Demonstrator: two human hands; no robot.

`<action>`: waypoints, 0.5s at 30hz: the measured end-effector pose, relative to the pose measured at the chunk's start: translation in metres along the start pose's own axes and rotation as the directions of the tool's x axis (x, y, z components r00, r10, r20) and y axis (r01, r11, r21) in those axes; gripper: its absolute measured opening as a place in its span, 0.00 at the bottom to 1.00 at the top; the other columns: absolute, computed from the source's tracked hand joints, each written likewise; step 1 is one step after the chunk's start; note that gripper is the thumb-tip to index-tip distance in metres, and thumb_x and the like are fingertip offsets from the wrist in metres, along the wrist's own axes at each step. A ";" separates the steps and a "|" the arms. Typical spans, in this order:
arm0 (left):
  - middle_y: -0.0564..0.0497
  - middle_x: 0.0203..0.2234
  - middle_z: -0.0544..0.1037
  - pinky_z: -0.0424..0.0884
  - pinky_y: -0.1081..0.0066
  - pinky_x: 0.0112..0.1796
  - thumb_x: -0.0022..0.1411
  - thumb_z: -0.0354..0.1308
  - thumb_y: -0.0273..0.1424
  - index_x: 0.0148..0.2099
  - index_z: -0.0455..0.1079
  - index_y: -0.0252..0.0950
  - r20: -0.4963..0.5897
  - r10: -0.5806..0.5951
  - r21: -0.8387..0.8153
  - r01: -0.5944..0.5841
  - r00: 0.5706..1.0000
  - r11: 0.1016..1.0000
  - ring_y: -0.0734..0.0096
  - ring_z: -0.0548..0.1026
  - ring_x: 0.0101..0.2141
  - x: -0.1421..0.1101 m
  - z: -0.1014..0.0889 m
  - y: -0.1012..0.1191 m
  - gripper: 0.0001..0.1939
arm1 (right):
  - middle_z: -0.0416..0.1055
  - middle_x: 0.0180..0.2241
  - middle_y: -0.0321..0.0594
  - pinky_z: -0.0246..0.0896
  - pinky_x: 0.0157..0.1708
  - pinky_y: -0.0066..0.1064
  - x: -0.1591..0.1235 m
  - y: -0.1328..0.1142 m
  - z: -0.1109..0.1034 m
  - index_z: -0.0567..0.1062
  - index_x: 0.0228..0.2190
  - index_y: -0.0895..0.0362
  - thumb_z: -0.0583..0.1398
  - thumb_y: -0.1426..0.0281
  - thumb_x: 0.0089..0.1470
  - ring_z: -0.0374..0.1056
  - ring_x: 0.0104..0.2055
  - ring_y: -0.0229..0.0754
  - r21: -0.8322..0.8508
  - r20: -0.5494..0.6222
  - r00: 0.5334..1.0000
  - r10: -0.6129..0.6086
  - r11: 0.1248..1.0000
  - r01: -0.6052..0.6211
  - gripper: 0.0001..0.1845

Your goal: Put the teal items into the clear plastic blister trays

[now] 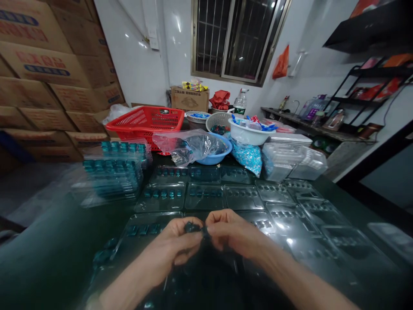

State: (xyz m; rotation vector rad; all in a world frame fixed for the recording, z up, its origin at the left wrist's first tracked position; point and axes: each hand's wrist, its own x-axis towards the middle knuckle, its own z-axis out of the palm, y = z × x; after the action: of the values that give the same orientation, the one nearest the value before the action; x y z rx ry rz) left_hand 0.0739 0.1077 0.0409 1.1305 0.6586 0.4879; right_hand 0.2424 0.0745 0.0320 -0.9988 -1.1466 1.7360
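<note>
My left hand [182, 241] is closed around a small dark teal piece [192, 227], held between thumb and fingers. Close beside it, my right hand [230, 228] is pinched at the same height, its fingertips almost meeting the left ones; what they grip is hidden. Both hands are above clear plastic blister trays laid in rows. Teal pieces sit in the pockets of a tray [164, 202] behind the hands and of another tray [129, 243] at the left. Trays at the right, such as this clear tray [290, 215], show moulded pockets without teal colour.
Filled trays form a stack [112, 176] at the left. Behind the rows are a red basket [145, 118], a blue basin [214, 157], a white basin [248, 134], a bag of blue pieces [247, 155] and stacked clear trays [284, 157]. Cardboard boxes [58, 69] line the left wall.
</note>
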 end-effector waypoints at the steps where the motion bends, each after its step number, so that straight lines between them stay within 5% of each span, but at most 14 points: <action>1: 0.60 0.13 0.55 0.38 0.76 0.14 0.51 0.54 0.30 0.28 0.62 0.34 0.008 -0.005 0.001 0.005 1.000 1.000 0.83 0.47 0.14 0.000 0.001 -0.001 0.05 | 0.58 0.16 0.30 0.47 0.18 0.22 -0.002 0.000 0.001 0.66 0.22 0.60 0.58 0.70 0.44 0.53 0.18 0.29 -0.010 0.008 1.000 0.004 1.000 -0.004 0.06; 8: 0.59 0.15 0.57 0.45 0.77 0.16 0.51 0.54 0.29 0.31 0.66 0.33 -0.081 0.007 0.271 0.016 0.997 0.962 0.82 0.52 0.16 0.000 -0.002 -0.001 0.04 | 0.63 0.26 0.31 0.51 0.25 0.23 -0.015 -0.008 0.010 0.65 0.27 0.58 0.57 0.78 0.41 0.56 0.26 0.30 -0.506 -0.151 0.938 -0.313 0.839 0.198 0.07; 15: 0.52 0.29 0.66 0.58 0.73 0.29 0.52 0.52 0.26 0.26 0.67 0.33 0.047 0.217 0.529 -0.208 0.975 0.823 0.73 0.65 0.29 0.000 0.002 0.014 0.04 | 0.64 0.26 0.31 0.53 0.25 0.23 -0.012 -0.005 0.003 0.65 0.33 0.57 0.60 0.79 0.39 0.60 0.26 0.31 -0.334 0.015 0.985 -0.171 0.928 0.166 0.15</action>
State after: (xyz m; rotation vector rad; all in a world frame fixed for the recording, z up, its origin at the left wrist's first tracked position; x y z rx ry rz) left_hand 0.0752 0.1110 0.0542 1.7446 0.7056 0.5184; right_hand 0.2449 0.0635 0.0401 -1.0740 -1.5071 1.4223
